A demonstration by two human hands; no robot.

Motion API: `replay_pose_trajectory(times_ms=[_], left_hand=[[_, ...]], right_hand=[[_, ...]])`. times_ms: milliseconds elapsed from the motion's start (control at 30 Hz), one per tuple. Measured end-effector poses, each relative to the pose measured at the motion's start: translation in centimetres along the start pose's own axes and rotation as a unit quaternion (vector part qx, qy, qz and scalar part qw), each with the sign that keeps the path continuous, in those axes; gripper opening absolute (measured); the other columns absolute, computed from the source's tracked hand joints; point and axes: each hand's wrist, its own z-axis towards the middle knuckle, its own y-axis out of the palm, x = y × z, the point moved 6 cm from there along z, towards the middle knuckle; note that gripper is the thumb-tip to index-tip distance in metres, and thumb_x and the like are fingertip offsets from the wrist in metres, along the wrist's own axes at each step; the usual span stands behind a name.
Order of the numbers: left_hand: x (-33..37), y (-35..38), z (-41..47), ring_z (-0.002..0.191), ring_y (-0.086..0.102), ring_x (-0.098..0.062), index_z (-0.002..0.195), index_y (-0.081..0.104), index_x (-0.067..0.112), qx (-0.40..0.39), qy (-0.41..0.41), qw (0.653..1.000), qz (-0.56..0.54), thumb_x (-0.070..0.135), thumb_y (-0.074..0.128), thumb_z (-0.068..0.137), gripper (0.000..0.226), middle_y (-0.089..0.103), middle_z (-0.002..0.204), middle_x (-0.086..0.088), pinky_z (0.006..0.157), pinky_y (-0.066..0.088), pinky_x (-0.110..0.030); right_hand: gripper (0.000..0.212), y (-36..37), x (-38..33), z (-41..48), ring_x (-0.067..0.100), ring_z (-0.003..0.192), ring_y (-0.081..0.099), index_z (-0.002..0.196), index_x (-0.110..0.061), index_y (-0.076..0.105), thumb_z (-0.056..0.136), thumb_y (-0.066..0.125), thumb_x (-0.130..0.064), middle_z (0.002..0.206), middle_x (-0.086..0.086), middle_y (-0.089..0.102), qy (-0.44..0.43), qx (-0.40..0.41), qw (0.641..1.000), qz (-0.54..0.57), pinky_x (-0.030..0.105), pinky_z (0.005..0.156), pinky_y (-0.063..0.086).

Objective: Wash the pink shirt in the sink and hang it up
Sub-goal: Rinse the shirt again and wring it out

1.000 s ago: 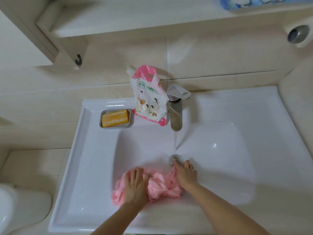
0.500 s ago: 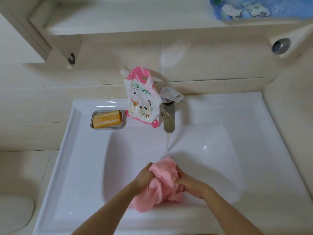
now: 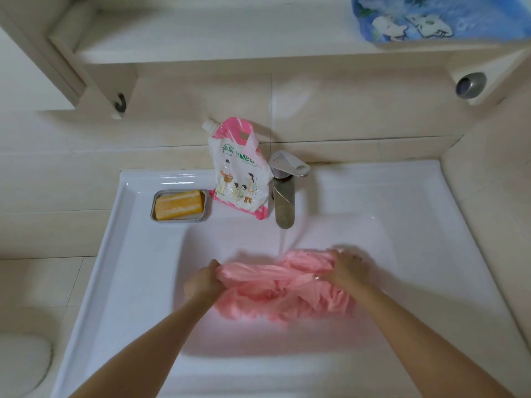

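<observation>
The sink (image 3: 143,254) holds the pink shirt (image 3: 281,285), stretched crosswise just in front of the tap (image 3: 284,202), with water (image 3: 283,242) falling on its right half. The left hand (image 3: 205,282) grips the end left of the tap, and the right hand (image 3: 349,271) grips the end nearer the tap.

so we've got an orange soap bar (image 3: 178,204) in a metal dish (image 3: 180,220) on the back left ledge of the sink (image 3: 373,179), pink-and-white spouted pouch (image 3: 240,173) standing just right of it, dark hook (image 3: 120,103) below the left end of the shelf (image 3: 230,50), blue printed pack (image 3: 436,18) on its right end
</observation>
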Motion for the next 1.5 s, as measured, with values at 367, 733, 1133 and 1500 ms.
replay_pose_trajectory(times_ms=[367,733,1133,1500], left_hand=[[0.6,6.9,-1.9,0.146,0.011,-0.019,0.141,0.039,0.032,-0.147,0.211,0.937,0.236,0.048,0.058,0.086,0.061,0.021,0.156,0.002,0.112,0.003,-0.061],[0.4,6.3,-3.1,0.137,0.031,-0.008,0.127,0.050,0.031,-0.069,0.242,0.948,0.195,0.043,0.046,0.093,0.036,0.050,0.135,0.015,0.111,-0.001,-0.063],[-2.4,7.8,-2.5,0.142,-0.017,-0.024,0.120,-0.038,0.049,-0.117,0.209,0.970,0.036,0.078,0.061,0.036,0.133,-0.015,0.152,0.008,0.113,-0.005,-0.041],[1.9,3.8,-6.0,0.074,0.061,-0.010,0.092,0.055,0.013,-0.078,0.069,0.855,-0.508,0.021,0.056,0.064,0.029,0.061,0.084,-0.002,0.068,0.049,-0.022]], right_hand=[[0.056,2.5,-8.4,-4.2,0.042,0.129,0.043,0.110,-0.013,0.068,0.054,0.070,-0.007,0.141,0.023,0.044,-0.149,0.258,0.954,-0.021,0.055,0.105,0.032],[0.094,9.5,-7.5,-1.0,0.032,0.132,0.037,0.151,-0.034,-0.009,0.083,0.057,-0.036,0.152,0.005,0.028,-0.158,-0.042,0.975,-0.148,0.057,0.106,0.026],[0.044,4.1,-9.9,-5.5,0.017,0.100,0.054,0.105,-0.031,0.066,0.066,0.054,-0.048,0.113,-0.004,0.055,-0.187,-0.031,0.979,0.081,0.032,0.083,0.048],[0.049,-2.9,-14.4,-9.9,0.022,0.091,0.068,0.101,-0.013,0.070,0.053,0.069,-0.021,0.092,0.007,0.073,-0.155,-0.151,0.772,0.598,0.039,0.081,0.055]])
